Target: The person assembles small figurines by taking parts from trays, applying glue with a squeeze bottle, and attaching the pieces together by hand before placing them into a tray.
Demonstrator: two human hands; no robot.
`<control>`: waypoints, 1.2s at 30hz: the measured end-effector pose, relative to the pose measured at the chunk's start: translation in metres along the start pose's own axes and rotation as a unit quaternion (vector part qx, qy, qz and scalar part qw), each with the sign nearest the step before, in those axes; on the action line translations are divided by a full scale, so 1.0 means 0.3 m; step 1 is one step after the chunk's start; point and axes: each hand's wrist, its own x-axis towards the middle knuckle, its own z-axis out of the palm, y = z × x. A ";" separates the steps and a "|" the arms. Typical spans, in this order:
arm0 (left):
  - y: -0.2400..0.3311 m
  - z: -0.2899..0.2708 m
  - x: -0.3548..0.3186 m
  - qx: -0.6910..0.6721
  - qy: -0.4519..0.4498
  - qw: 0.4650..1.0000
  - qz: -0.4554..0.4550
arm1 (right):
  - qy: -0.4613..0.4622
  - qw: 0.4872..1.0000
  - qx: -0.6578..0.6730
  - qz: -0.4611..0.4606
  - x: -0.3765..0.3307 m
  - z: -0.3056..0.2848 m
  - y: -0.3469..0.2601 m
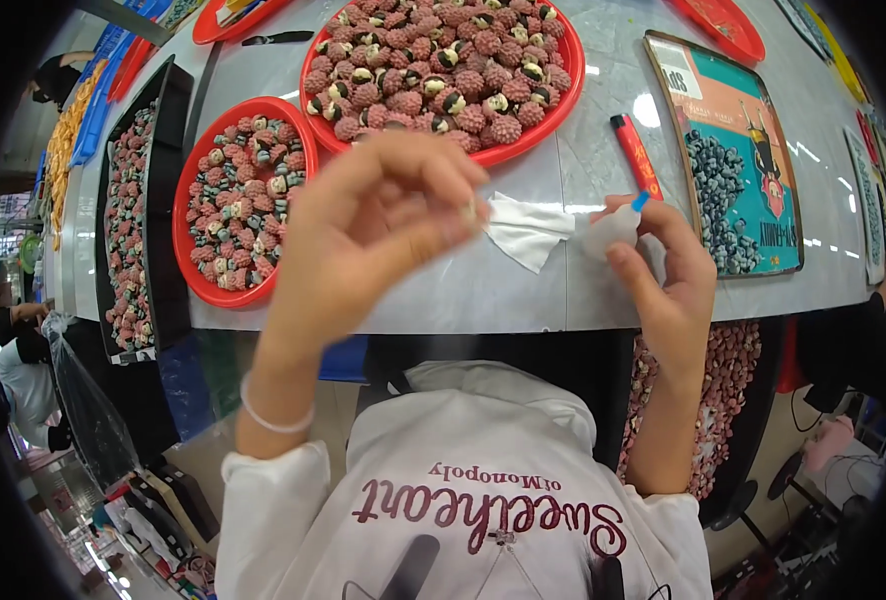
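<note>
My left hand (pixel 348 240) is raised over the table, thumb and fingertips pinched on a small pale piece (pixel 470 212). Motion blurs this hand, and the piece's exact kind cannot be made out. In my right hand (pixel 678 275) is a small translucent white squeeze bottle (pixel 615 232) with a blue nozzle, which points up and to the right. Between the hands a folded white tissue (pixel 533 232) lies on the tabletop. A red marker-like tube (pixel 637 152) with a black end lies just beyond the right hand.
Beyond the left hand, a large red tray (pixel 574 78) holds many bumpy pink pieces. A smaller red basin (pixel 185 232) and a black tray (pixel 171 205) with pink and grey pieces are at left. A printed tray (pixel 720 100) bears dark pieces at right. The table's near edge borders my lap.
</note>
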 end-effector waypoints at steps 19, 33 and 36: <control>-0.127 0.209 -0.134 -0.223 0.001 0.968 -0.114 | 0.118 0.993 -0.009 -0.022 -0.153 -0.144 -0.179; -0.131 0.234 -0.145 -0.254 -0.004 0.960 -0.119 | 0.153 0.955 -0.179 -0.180 -0.152 -0.105 -0.204; -0.137 0.233 -0.144 -0.261 -0.001 0.959 -0.113 | 0.129 0.956 -0.176 -0.198 -0.168 -0.110 -0.208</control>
